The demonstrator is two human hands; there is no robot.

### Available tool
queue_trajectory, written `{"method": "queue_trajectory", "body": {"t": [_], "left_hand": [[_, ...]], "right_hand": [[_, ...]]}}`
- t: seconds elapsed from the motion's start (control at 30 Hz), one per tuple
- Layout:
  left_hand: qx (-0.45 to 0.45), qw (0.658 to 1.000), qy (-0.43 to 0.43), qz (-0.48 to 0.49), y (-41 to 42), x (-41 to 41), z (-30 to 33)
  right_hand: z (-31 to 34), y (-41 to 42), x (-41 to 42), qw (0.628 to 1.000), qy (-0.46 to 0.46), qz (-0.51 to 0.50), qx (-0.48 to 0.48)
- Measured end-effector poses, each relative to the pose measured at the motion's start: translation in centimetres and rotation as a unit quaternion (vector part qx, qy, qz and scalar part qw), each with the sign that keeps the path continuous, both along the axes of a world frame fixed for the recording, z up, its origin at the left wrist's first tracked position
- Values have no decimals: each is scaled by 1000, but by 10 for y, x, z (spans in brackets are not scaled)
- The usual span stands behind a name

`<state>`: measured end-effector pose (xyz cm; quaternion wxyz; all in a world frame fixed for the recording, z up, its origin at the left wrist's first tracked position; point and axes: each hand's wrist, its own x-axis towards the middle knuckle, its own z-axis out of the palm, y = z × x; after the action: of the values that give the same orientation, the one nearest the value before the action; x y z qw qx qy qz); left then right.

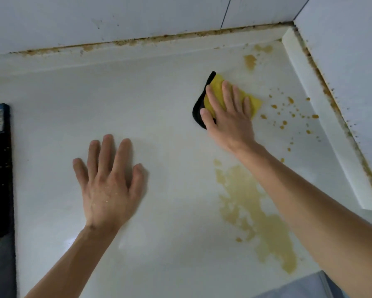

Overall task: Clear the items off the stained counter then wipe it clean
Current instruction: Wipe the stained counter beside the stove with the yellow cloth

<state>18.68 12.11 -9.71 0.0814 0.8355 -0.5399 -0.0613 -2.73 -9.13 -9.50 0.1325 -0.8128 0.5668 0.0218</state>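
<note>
A white counter (163,108) fills the view, with no loose items on it. My right hand (228,117) presses flat on a yellow cloth with a black edge (215,89) at the back right of the counter. A large yellow-brown stain (256,216) spreads under my right forearm. Small brown spatters (288,112) lie to the right of the cloth, and a smear (250,61) sits behind it near the corner. My left hand (109,183) rests flat on the counter, fingers spread, holding nothing.
A black hob edge (0,168) borders the counter on the left. White tiled walls (137,16) rise behind and to the right, with brown grime (340,117) along the raised backsplash seams. Blue-grey fabric (310,284) shows at the bottom right.
</note>
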Motion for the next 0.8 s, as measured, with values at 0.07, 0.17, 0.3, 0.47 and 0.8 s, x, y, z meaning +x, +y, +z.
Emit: {"method": "queue_trajectory", "body": {"t": [0.07,0.17,0.3,0.47,0.8], "left_hand": [[-9,1000,-4,-4,2,1,-1],[-15,1000,-5,-6,3,1,-3],[-34,999,4,-5,4,0,-4],[-23,1000,17,-3,3,-1,-3],[11,1000,23,-18,5,4,1]], "right_hand": [[-5,43,6,999,-7,36,-15],[-7,117,-27,986,0,164,-39],[0,120,-86,975,42,217,-16],[4,80,-44,999,25,18,-7],[-5,204,-98,981,10,192,-18]]}}
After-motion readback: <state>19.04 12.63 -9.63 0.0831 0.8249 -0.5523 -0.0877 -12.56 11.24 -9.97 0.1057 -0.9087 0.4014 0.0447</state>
